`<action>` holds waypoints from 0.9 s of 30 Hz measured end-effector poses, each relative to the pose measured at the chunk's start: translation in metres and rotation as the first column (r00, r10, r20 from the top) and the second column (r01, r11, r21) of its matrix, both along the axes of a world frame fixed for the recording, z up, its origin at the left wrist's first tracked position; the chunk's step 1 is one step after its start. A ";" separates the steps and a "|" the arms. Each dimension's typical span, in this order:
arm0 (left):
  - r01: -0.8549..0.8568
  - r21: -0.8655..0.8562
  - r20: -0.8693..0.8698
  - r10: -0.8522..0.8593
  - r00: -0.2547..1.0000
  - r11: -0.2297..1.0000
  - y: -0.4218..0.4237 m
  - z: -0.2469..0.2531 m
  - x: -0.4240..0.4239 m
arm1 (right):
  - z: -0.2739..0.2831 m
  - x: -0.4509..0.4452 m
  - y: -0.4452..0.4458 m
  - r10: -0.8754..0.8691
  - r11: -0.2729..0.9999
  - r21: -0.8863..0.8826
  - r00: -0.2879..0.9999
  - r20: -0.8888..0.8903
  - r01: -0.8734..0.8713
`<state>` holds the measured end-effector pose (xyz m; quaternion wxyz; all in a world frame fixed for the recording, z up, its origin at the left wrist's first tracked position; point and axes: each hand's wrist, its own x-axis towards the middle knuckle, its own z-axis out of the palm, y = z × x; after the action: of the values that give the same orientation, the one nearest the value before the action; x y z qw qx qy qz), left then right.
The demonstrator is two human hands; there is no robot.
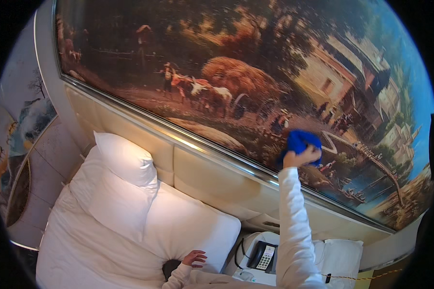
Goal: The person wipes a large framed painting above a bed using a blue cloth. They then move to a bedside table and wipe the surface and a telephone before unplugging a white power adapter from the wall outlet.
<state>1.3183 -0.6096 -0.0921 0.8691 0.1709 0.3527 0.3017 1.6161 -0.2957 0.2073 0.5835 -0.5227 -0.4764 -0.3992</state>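
With my right arm stretched upward, my right hand [303,156] presses a blue cloth [301,140] against the lower part of a large mural [144,72]. The cloth is slightly blurred and partly covered by the hand. Country scenery with a hay cart and oxen fills the mural, which has a shiny metal frame strip [202,144] along its lower edge. My left hand [194,258] holds nothing, its fingers apart, low in the view over a white bed [105,249]. A dark rounded thing [171,269] beside my left forearm cannot be made out.
A padded cream headboard [209,177] runs under the mural. White pillows [130,159] rest on the bed at left. On a bedside table [233,268] stands a black telephone [262,256] with a cord. Past my right arm lies another white pillow [343,256], near a yellowish twisted cord [372,277].
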 end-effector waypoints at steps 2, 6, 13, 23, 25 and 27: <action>-0.053 0.049 -0.038 0.054 0.998 0.997 0.010 -0.016 -0.013 | 0.048 -0.059 0.019 0.007 1.000 -0.009 1.000 0.015 -0.007; -0.259 0.071 0.038 0.257 0.966 0.963 0.025 -0.007 -0.058 | 0.093 -0.167 0.045 0.050 0.991 -0.129 0.992 0.117 -0.035; -0.362 0.325 -0.055 0.400 0.915 0.874 0.028 0.028 -0.099 | 0.069 -0.206 0.045 0.351 0.883 -0.429 0.875 0.333 -0.191; -0.357 0.188 -0.110 0.381 0.918 0.915 -0.043 0.025 -0.100 | 0.158 -0.038 -0.013 0.342 0.939 -0.100 0.879 0.332 -0.328; -0.333 0.208 -0.111 0.361 0.926 0.920 -0.054 0.031 -0.095 | 0.174 0.017 -0.038 0.282 0.959 -0.118 0.912 0.298 -0.258; -0.297 0.192 -0.108 0.321 0.941 0.935 -0.058 0.036 -0.089 | 0.179 0.066 -0.063 0.269 0.959 -0.173 0.918 0.291 -0.225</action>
<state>1.2292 -0.6674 -0.0557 0.7660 0.2087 0.4069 0.4518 1.6821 -0.3591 0.3864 0.5095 -0.4271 -0.6510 -0.3662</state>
